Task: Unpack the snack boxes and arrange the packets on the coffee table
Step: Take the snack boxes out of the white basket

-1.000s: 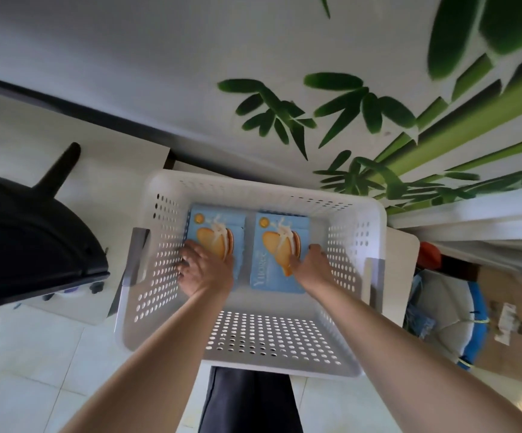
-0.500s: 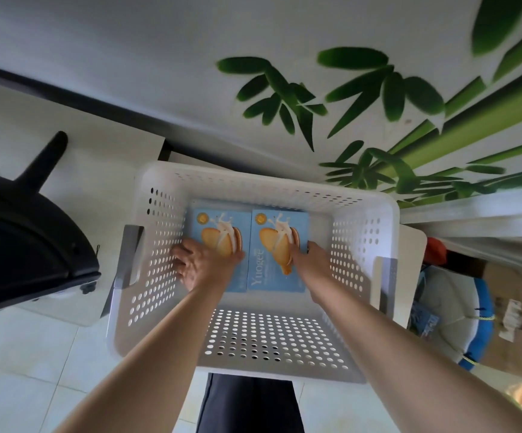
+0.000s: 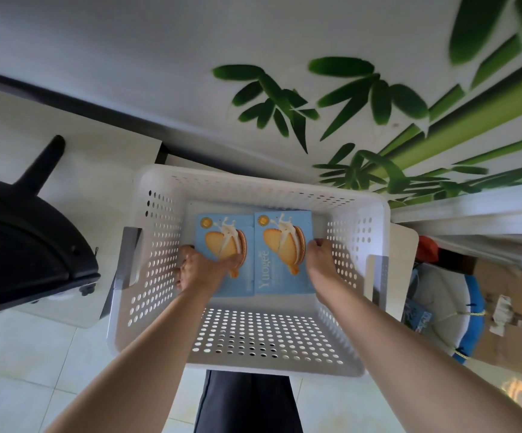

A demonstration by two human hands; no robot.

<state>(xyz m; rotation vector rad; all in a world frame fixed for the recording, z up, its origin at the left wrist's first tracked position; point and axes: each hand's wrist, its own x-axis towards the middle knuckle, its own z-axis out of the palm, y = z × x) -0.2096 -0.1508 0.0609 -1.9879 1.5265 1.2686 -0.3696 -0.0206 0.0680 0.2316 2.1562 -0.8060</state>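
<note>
Where pale floor tiles [image 3: 19, 354] meet a bamboo-painted wall [image 3: 378, 98], a white basket [image 3: 269, 339] at centre frame holds two blue boxes [image 3: 281, 254]; the left hand [image 3: 200, 270] grips the left box [image 3: 222, 232], the right hand [image 3: 322, 260] the right one.

Bare forearms, no sleeves; dark trousers [image 3: 247, 401] (black or charcoal) below.

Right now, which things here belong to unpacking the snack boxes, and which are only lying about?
Belong to the job:
- left snack box, gripped by the left hand
- right snack box, gripped by the right hand
- white basket holding both boxes

Only lying about:
- black chair
- cardboard box
- bamboo wall picture
</note>
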